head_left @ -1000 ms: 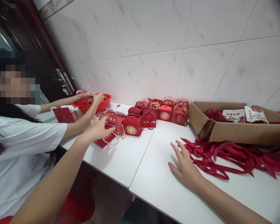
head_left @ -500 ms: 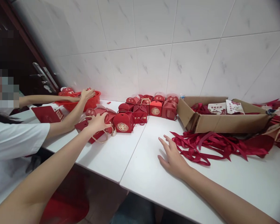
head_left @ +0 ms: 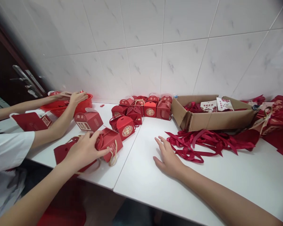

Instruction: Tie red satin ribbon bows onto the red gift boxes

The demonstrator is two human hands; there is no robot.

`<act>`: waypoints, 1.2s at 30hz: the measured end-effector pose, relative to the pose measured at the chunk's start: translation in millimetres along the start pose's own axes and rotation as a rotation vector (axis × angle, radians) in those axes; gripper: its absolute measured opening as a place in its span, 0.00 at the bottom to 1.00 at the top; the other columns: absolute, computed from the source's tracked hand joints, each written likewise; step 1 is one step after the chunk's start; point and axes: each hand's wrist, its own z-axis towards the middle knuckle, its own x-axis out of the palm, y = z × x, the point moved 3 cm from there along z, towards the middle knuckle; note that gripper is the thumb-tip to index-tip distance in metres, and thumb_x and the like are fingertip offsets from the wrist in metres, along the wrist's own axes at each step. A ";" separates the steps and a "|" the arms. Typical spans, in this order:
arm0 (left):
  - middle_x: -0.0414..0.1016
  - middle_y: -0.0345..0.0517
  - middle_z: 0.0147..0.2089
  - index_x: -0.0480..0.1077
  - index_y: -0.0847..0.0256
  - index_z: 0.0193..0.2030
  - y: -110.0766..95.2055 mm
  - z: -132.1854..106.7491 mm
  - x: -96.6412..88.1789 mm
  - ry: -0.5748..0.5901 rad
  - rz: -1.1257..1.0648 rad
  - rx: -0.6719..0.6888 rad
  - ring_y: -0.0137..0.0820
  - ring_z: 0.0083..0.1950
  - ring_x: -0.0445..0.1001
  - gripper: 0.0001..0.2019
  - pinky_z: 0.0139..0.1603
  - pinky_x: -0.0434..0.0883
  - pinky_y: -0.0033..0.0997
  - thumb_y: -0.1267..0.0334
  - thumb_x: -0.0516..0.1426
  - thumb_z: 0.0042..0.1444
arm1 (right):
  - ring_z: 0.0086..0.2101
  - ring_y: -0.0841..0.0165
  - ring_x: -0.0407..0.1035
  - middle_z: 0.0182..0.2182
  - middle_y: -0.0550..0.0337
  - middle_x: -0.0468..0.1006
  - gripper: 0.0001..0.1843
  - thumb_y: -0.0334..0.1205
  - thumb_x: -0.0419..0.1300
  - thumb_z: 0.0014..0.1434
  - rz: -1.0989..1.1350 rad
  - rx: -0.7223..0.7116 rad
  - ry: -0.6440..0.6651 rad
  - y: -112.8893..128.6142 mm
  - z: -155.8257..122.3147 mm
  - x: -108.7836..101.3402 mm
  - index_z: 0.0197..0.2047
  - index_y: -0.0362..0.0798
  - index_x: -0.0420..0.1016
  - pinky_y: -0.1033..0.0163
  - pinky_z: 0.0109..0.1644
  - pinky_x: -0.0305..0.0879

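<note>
My left hand is closed on a red gift box near the table's front edge, its thumb and fingers at the box's near end. A twisted cord handle hangs from this box. Partly hidden under my left wrist lies another red box. My right hand rests on the white table with its fingers spread and holds nothing. Just beyond its fingertips is a loose heap of dark red ribbons. A red box with a round gold emblem stands behind the box in my left hand.
Several red boxes stand by the tiled wall. A cardboard carton holds ribbons and printed cards. At left, a co-worker's hands are over a red basin. Red bags lie at far right.
My left hand has come nearer, bringing the red boxes with it towards the front edge. A box behind now shows fully. My right hand stays spread on the table. The view has turned slightly right.
</note>
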 end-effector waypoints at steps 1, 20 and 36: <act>0.62 0.57 0.54 0.55 0.54 0.62 -7.4 -9.2 0.6 0.003 -0.016 0.029 0.53 0.55 0.63 0.38 0.46 0.68 0.45 0.36 0.53 0.47 | 0.64 0.57 0.42 0.65 0.46 0.45 0.38 0.39 0.52 0.59 0.008 0.013 0.003 -0.5 0.3 -0.2 0.68 0.49 0.39 0.45 0.62 0.55; 0.61 0.53 0.58 0.61 0.53 0.59 -158.0 -19.5 1.1 0.080 -0.365 0.732 0.47 0.58 0.62 0.39 0.55 0.68 0.46 0.45 0.65 0.40 | 0.49 0.58 0.64 0.47 0.45 0.71 0.20 0.27 0.46 0.59 -0.360 0.075 -0.205 -49.8 11.2 -51.2 0.52 0.41 0.69 0.54 0.53 0.64; 0.42 0.54 0.71 0.48 0.52 0.68 -161.7 78.7 20.5 -0.439 -0.112 0.705 0.53 0.70 0.43 0.38 0.67 0.44 0.60 0.54 0.59 0.53 | 0.43 0.59 0.61 0.43 0.50 0.73 0.11 0.33 0.53 0.58 -0.511 0.130 -0.387 -61.0 11.5 -66.0 0.41 0.44 0.75 0.56 0.45 0.57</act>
